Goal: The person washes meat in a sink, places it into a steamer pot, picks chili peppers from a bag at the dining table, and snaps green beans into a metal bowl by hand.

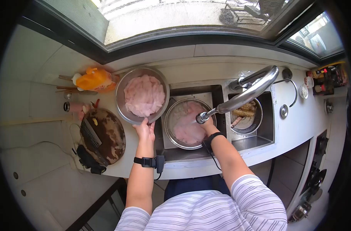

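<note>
A steel bowl [120, 101] heaped with pale pink meat [144, 95] stands on the counter left of the sink. My left hand [145, 131] is at its near rim, fingers against a piece of the meat or the rim; which one is too small to tell. In the left sink basin sits a round metal basin [170, 136] with more pink meat [189, 127] in cloudy water. My right hand [209, 126] is at this basin's right side, under the faucet head [202, 118], its fingers partly hidden by the faucet.
The curved faucet [246, 95] reaches over both sinks. A pot [259, 121] with yellowish items is in the right sink. Left are a round cutting board [116, 134] with a cleaver [91, 133] and an orange bottle [94, 80]. Jars and packages [329, 77] stand far right.
</note>
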### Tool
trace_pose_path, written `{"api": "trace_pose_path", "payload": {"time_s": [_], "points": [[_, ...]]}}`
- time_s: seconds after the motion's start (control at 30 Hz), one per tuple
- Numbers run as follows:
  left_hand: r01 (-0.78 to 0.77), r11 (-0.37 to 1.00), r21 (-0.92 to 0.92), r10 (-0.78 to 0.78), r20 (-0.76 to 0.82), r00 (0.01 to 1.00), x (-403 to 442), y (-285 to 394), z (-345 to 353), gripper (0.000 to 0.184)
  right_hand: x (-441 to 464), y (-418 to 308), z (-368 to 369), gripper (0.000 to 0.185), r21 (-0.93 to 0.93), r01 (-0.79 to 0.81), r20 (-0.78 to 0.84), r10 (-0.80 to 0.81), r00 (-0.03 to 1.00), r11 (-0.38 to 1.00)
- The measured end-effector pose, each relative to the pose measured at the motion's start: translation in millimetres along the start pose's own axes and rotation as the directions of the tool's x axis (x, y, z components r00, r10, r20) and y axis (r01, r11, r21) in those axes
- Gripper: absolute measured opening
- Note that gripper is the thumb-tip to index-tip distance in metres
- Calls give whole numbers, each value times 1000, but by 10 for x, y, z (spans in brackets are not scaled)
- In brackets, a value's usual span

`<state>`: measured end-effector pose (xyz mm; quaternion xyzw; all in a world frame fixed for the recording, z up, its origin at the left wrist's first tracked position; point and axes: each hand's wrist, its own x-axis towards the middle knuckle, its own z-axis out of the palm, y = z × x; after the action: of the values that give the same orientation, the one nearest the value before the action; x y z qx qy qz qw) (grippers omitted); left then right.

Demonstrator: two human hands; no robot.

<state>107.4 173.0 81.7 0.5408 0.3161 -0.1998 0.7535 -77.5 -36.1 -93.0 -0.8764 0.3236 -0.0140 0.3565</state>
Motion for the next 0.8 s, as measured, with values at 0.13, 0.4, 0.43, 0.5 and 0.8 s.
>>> {"api": "trace_pose_path", "payload": {"time_s": [0.13, 0.4, 0.43, 0.5, 0.8], "points": [[175, 984, -31, -173, 47, 984, -265, -66, -61, 53, -132, -279, -28, 23, -279, 25, 187, 29, 982, 960], [307, 920, 242, -362, 227, 904, -517, -568, -359, 29, -284, -284, 302, 24, 134, 6, 419, -62, 906, 991], [329, 902, 281, -395, 225, 891, -481, -665, -378, 29, -262, -333, 230, 26, 360, -80, 434, -91, 896, 929], [358, 897, 258, -412, 195, 890, -468, -881, -343, 32, -361, -591, -229, 25, 453, -202, 491, -53, 870, 869], [785, 618, -33, -665, 511, 545, -645, -1624, 242, 41, -931, -1765, -1773, 30, 477, -189, 519, -101, 848, 859]]}}
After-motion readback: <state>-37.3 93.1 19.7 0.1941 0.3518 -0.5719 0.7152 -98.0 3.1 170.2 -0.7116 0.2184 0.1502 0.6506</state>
